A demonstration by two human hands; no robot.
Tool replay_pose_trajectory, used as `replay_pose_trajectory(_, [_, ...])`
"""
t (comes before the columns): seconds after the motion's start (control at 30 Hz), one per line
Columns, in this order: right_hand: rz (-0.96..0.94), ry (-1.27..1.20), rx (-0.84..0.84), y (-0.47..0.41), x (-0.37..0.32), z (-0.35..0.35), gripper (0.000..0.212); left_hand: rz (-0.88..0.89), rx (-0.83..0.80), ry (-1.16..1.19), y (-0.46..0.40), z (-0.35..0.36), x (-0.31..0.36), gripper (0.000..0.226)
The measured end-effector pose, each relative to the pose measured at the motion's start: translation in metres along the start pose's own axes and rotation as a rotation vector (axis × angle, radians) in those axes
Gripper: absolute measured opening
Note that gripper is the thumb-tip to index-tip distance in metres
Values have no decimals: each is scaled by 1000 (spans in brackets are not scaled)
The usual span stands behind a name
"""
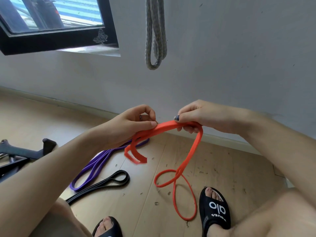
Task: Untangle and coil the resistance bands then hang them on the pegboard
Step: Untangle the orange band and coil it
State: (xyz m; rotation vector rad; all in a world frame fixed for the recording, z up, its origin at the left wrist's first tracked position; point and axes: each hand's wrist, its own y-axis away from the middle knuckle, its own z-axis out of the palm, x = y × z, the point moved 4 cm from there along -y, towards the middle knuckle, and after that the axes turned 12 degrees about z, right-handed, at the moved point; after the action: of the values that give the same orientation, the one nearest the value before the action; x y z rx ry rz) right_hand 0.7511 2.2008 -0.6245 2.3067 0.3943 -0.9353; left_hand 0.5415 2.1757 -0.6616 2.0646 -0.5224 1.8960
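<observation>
**Orange band held taut between two hands above a wooden floor**

You hold the orange resistance band (171, 128) in front of you, low over the floor and close to the far wall. Your left hand (135, 124) pinches it between thumb and curled fingers, and your right hand (196, 117) grasps it a little to the right, thumb on top and fingers wrapped beneath. Between the two hands the band runs as a flat, slightly arched strip. To the left of your left hand a short folded loop of it droops down. From your right hand a long strand hangs to the wooden floor (222, 168), where it crosses itself and lies in two loose loops just left of your right black slide sandal (214, 209).

A purple resistance band (95, 165) lies stretched on the floor to the left, its far end passing under your left hand. Just nearer than it, a black resistance band (109, 182) lies doubled, its looped end pointing right. Your left sandal (107, 228) shows at the near edge.

On the white wall (239, 65) beyond your hands, a grey band (155, 40) hangs in folded loops; what it hangs from is out of view. A dark-framed window (56, 23) sits at far left, and dark metal equipment (25, 153) rests on the floor at the left edge.
</observation>
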Motion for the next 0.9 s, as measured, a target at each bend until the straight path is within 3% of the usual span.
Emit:
replay_pose_trajectory(0.17, [-7, -15, 8, 0, 0, -2, 32, -24, -31, 14, 2, 4, -1, 9])
replay_pose_trajectory(0.4, [-7, -32, 18, -3, 1, -2, 32, -38, -110, -217, 2, 14, 2, 16])
replay_pose_trajectory(0.63, [33, 10, 34, -4, 6, -5, 25, 69, -35, -248, 1, 9, 11, 11])
replay_pose_trajectory(0.9, [37, -7, 12, -5, 4, -1, 22, 64, -21, -248, -3, 11, 8, 11])
